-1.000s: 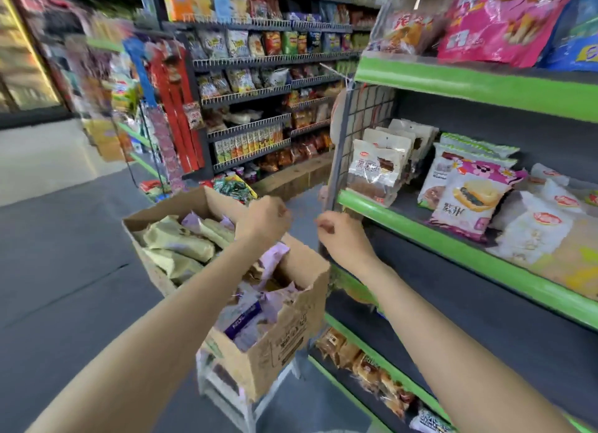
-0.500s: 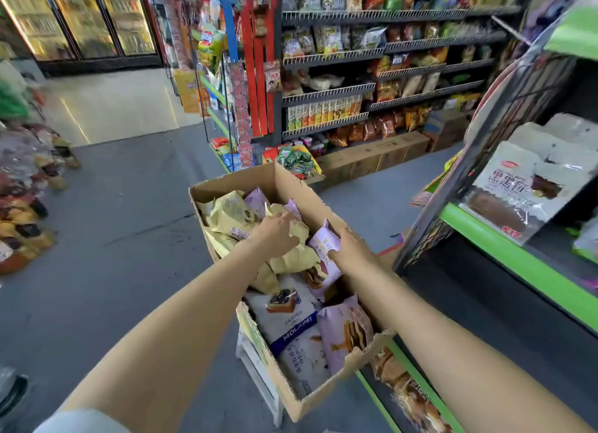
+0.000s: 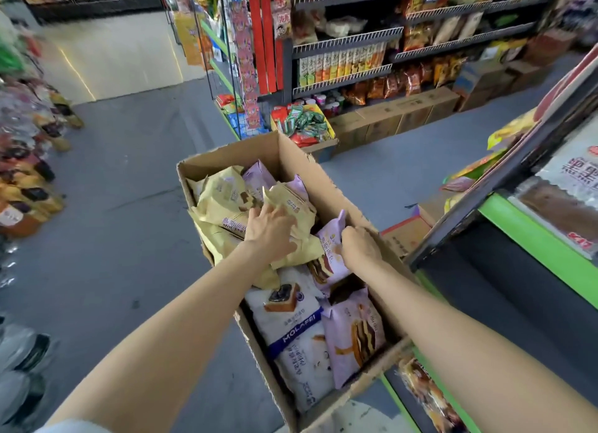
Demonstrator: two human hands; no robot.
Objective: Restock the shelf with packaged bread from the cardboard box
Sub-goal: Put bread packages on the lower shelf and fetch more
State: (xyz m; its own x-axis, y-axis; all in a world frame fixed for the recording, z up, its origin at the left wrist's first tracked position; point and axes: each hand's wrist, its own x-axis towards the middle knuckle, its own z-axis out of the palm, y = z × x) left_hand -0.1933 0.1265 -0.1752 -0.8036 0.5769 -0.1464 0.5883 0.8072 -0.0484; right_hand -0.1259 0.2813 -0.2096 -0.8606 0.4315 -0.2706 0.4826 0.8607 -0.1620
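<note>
An open cardboard box (image 3: 301, 170) stands in front of me, filled with several bread packs in yellow, purple and white wrappers. My left hand (image 3: 270, 230) lies on a yellow bread pack (image 3: 223, 199) in the middle of the box, fingers spread over it. My right hand (image 3: 359, 246) pinches the edge of a purple bread pack (image 3: 330, 254) standing against the box's right wall. A white bread pack (image 3: 291, 316) and another purple pack (image 3: 352, 332) lie at the near end. The green-edged shelf (image 3: 530, 232) is on my right.
The box rests on a small white stool, only its base edge showing at the bottom. Snack racks (image 3: 343, 60) and floor cartons (image 3: 394, 115) stand across the grey aisle. More goods line the left edge (image 3: 26, 174). Bread bags lie on the low shelf (image 3: 427, 397).
My view turned left from the shelf to the box. Both hands went down into the box: the left onto the yellow packs, the right onto a purple pack's edge.
</note>
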